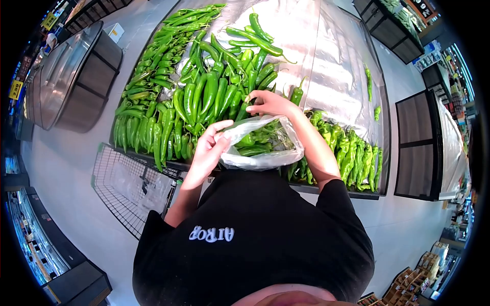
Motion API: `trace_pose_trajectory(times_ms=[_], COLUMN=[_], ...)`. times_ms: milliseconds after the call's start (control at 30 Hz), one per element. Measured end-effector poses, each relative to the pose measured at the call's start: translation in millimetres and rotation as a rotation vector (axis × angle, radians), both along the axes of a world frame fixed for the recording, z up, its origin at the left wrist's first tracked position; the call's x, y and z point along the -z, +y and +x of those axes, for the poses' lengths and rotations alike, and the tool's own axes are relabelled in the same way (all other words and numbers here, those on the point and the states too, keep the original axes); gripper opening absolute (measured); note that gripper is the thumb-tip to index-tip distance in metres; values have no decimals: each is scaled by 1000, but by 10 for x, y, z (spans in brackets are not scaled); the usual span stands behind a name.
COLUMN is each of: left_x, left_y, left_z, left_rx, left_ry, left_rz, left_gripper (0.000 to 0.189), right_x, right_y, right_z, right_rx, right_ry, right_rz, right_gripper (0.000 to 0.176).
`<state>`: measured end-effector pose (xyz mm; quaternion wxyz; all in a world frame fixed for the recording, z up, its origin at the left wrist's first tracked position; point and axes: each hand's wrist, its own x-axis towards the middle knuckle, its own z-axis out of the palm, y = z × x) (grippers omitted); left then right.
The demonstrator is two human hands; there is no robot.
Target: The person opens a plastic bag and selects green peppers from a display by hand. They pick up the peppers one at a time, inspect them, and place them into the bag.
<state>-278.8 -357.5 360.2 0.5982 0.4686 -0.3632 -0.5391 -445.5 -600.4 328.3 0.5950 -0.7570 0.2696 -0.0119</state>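
My left hand point(208, 147) grips the rim of a clear plastic bag point(263, 160), with thumb and fingers closed on its left side. The bag's mouth is open in front of my shirt, and several green peppers point(253, 149) lie inside. Above the bag's far rim, my right hand point(272, 103) has its fingers curled round the end of a long green pepper point(243, 111); part of that pepper is hidden. Just beyond both hands is a heap of glossy long green peppers point(206, 97).
The peppers lie on a wide display stand point(337, 61) with a silvery covering. Paler wrinkled peppers point(352, 158) fill its near right corner. A wire shopping cart point(127, 186) holding clear plastic stands at left. Other dark display bins point(418, 145) stand beyond the aisles.
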Motion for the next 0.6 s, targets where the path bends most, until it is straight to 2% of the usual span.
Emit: trace_pose_trajectory(times_ms=[100, 267, 300, 400, 433, 467, 533, 567, 600], left_x=[-84, -96, -105, -100, -92, -83, -19, 6, -23], left_y=[-30, -74, -77, -59, -49, -46, -41, -41, -53], left_z=[52, 20, 0, 21, 29, 39, 92, 102, 79], left_rx=[-105, -80, -81, -78, -79, -78, -86, -89, -125], left_ry=[22, 17, -19, -68, -72, -75, -56, -46, -176], left_rz=[7, -33, -41, -74, -86, -99, -94, -90, -123], left_gripper=[45, 49, 49, 51, 50, 50, 49, 48, 49], right_x=[-1, 135, 89, -136, -231, -339, -500, -530, -548], right_y=[44, -37, -27, 14, 84, 178, 391, 511, 640], right_z=[41, 16, -14, -197, -269, -345, -475, -555, -639], right_rx=[-37, -88, -35, 174, 296, 385, 498, 528, 560], right_ry=[24, -45, -51, -87, -179, -256, -526, -569, -612], right_rz=[-56, -121, -89, -330, -294, -387, -381, -334, -286], right_gripper=[37, 31, 31, 28, 27, 28, 30, 32, 33])
